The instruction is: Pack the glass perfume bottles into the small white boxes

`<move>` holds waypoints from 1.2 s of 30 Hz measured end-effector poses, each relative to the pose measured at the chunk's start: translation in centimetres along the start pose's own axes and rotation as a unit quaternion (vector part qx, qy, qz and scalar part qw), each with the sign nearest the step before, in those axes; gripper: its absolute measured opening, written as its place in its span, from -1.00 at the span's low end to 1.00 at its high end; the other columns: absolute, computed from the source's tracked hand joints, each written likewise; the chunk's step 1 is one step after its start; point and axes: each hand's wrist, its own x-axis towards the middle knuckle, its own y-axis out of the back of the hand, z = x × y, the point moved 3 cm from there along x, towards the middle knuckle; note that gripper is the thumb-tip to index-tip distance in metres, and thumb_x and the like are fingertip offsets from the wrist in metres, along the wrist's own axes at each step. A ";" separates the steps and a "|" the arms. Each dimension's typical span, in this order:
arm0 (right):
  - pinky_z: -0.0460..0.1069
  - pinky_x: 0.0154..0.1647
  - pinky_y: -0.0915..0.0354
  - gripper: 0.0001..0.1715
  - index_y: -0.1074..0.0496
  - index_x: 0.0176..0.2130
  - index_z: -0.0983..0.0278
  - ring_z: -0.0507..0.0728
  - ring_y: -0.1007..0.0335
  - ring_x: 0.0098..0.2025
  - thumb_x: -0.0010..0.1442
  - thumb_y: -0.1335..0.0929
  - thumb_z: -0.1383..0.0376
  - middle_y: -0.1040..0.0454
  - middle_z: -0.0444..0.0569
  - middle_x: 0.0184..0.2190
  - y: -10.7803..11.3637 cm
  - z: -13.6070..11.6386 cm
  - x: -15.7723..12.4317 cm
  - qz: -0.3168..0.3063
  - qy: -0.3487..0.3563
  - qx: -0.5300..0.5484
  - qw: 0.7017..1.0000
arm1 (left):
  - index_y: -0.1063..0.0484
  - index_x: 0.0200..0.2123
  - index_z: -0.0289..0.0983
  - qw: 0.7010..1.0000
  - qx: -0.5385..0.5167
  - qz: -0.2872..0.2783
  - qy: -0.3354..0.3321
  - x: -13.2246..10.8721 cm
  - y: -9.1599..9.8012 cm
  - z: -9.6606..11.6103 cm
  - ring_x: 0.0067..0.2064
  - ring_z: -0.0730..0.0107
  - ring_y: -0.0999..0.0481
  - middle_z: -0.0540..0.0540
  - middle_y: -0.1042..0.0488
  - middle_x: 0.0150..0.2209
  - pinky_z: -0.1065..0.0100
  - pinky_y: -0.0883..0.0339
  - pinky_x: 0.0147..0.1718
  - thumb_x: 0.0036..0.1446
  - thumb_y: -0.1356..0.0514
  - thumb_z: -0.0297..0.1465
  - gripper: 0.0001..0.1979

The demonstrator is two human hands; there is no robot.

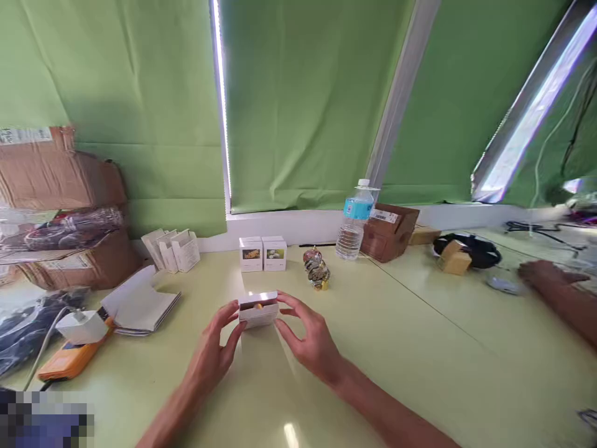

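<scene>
Green cloth curtains (303, 106) hang behind a white sill (289, 227), above a pale green tabletop (420, 348), with bright light along their edge (221, 93).

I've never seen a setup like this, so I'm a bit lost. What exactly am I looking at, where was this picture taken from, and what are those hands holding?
There's no robot here, just a person working with their bare hands. The picture comes from one camera worn on their head, looking forward and down, so the two arms reaching in from the bottom are the wearer's own. Their left hand and right hand are cupped around a small white box, with something orange showing inside it. On the pale green table beyond them stand two white picture boxes, a glittery ornament, a water bottle with a blue label and a cardboard box. The hand at the far right seems to belong to another person.
</scene>
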 end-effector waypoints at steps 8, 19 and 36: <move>0.10 0.13 -0.40 -0.51 -0.38 0.17 0.16 0.18 -0.41 0.11 0.27 -0.30 0.42 -0.45 0.04 0.10 1.0 -0.9 0.1 0.014 0.088 -0.042 0.995 | -0.27 0.12 -0.12 0.999 -0.011 0.001 0.040 0.1 0.1 0.2 -0.11 0.15 -0.62 -0.21 -0.47 0.07 0.47 -0.49 -0.64 0.26 -0.14 -0.25 -0.63; 0.06 0.00 -0.46 -0.69 -0.49 -0.04 0.19 0.16 -0.45 0.03 0.26 -0.32 0.45 -0.43 0.06 0.07 0.8 -1.3 0.0 0.017 0.115 -0.075 0.990 | -0.36 0.08 -0.07 0.999 0.016 -0.036 0.003 0.4 0.5 1.1 -0.06 0.23 -0.59 -0.13 -0.41 0.12 0.33 -0.58 -0.27 0.30 -0.10 -0.32 -0.71; 0.12 -0.03 -0.43 -0.57 -0.36 0.09 0.17 0.18 -0.40 -0.03 0.27 -0.30 0.47 -0.54 -0.02 -0.13 0.2 -1.6 -0.1 -0.026 0.105 -0.046 0.993 | -0.41 0.02 -0.07 0.999 -0.020 -0.049 -0.004 0.8 0.8 2.0 0.03 0.27 -0.50 -0.05 -0.49 0.02 0.25 -0.42 0.00 0.25 -0.18 -0.35 -0.73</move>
